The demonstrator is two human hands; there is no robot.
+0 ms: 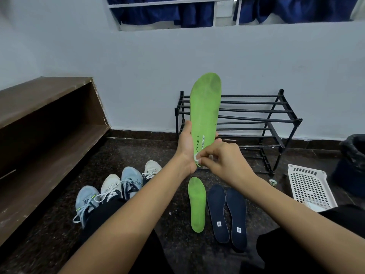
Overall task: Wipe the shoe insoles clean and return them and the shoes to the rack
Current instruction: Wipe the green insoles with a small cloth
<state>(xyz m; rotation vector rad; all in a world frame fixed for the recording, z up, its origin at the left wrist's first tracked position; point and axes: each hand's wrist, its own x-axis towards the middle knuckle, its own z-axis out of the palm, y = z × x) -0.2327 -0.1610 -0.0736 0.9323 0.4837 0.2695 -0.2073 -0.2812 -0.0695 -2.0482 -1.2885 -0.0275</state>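
Note:
My left hand (pixel 185 149) grips a green insole (pixel 205 103) near its heel and holds it upright in front of the black shoe rack (pixel 256 119). At the heel end my right hand (pixel 223 161) pinches a small white wipe (pixel 197 159) against the insole. On the dark floor lie a second green insole (pixel 196 204) and two navy insoles (pixel 228 212) side by side. To the left stand several shoes: two light blue sneakers (pixel 130 180) and two white ones (pixel 110 186).
A brown wooden bench (pixel 45 115) runs along the left wall. A white perforated basket (pixel 310 184) sits at the right, next to a dark bin with a black liner (pixel 353 161). A small tape roll (pixel 273 182) lies by the rack's foot. My dark-trousered legs fill the foreground.

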